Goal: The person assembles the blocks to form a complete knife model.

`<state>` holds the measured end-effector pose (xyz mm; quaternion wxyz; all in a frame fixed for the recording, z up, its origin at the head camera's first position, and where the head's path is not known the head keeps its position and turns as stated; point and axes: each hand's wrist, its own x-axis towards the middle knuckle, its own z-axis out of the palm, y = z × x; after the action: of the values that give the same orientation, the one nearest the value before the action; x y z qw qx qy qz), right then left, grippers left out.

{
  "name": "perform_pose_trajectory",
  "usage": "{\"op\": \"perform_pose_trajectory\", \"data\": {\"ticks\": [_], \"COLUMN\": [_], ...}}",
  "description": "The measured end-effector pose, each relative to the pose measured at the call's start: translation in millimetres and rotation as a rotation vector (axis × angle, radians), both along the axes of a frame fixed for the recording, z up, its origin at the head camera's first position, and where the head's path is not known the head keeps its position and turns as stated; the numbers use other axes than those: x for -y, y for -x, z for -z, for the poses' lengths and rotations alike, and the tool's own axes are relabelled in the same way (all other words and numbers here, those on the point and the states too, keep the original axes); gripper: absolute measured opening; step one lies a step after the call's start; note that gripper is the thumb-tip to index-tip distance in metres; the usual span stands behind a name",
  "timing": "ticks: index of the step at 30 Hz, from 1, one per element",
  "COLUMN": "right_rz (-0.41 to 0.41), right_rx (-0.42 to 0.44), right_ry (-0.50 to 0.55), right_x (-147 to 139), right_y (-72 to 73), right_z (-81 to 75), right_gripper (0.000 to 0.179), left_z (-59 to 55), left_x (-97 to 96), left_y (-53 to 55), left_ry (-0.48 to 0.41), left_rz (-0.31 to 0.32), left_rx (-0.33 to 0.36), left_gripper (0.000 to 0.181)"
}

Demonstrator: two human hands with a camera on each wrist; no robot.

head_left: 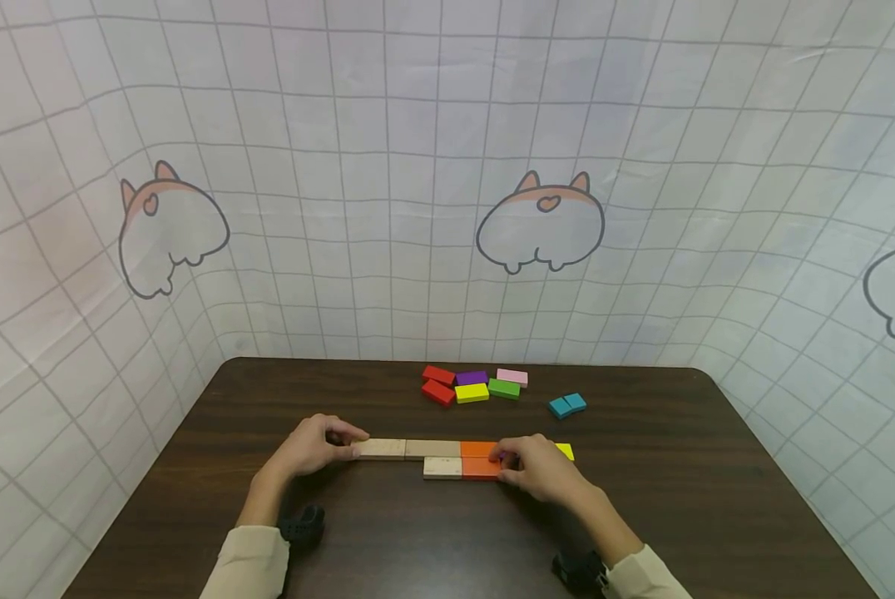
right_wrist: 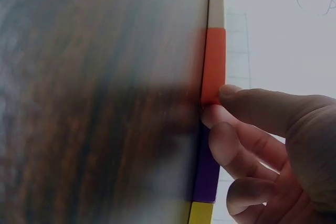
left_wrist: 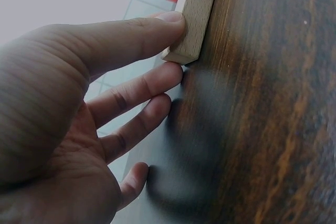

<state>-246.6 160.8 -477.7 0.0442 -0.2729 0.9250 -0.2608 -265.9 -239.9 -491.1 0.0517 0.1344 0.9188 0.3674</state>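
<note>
At the left end of a row of small flat blocks, my left hand [head_left: 316,445] pinches a plain wooden block [head_left: 383,449]. The left wrist view shows the thumb [left_wrist: 170,22] on that block's side and another finger at its end. A second plain block [head_left: 432,449] and an orange block [head_left: 477,449] continue the row. A shorter pale block [head_left: 442,468] and a nearer orange block [head_left: 481,469] lie along its front. My right hand [head_left: 545,472] pinches the nearer orange block's right end. It partly hides a purple block [right_wrist: 207,174] and a yellow block [head_left: 565,450].
Toward the table's back lie two red blocks [head_left: 438,393], a purple one [head_left: 472,378], a yellow one [head_left: 472,393], a green one [head_left: 504,388] and a pink one [head_left: 512,377]. Two blue blocks [head_left: 567,405] lie to their right. A gridded white curtain [head_left: 380,249] surrounds the dark wooden table [head_left: 417,549].
</note>
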Motion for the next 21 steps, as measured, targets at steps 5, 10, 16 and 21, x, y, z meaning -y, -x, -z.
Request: {"op": "perform_pose_trajectory", "data": {"ticks": [5, 10, 16, 21], "right_rz": [-0.036, -0.060, -0.012, 0.055], "right_rx": [0.020, 0.034, 0.019, 0.010], "right_ry": [0.012, 0.049, 0.120, 0.188], "right_x": [-3.4, -12.8, -26.2, -30.0], "right_y": [1.8, 5.7, 11.7, 25.3], "right_z": [-1.3, -8.6, -19.8, -27.2], "right_gripper": [0.017, 0.020, 0.025, 0.027], "left_z": [0.1, -0.3, -2.2, -2.6], "left_x": [0.0, -0.1, -0.9, -0.6], "left_y": [-0.2, -0.5, -0.7, -2.1], "left_ry": [-0.001, 0.002, -0.003, -0.009], "left_rz": [-0.002, 0.002, -0.001, -0.006], "left_rx": [0.002, 0.004, 0.014, 0.018], "left_gripper": [0.019, 0.020, 0.019, 0.018]}}
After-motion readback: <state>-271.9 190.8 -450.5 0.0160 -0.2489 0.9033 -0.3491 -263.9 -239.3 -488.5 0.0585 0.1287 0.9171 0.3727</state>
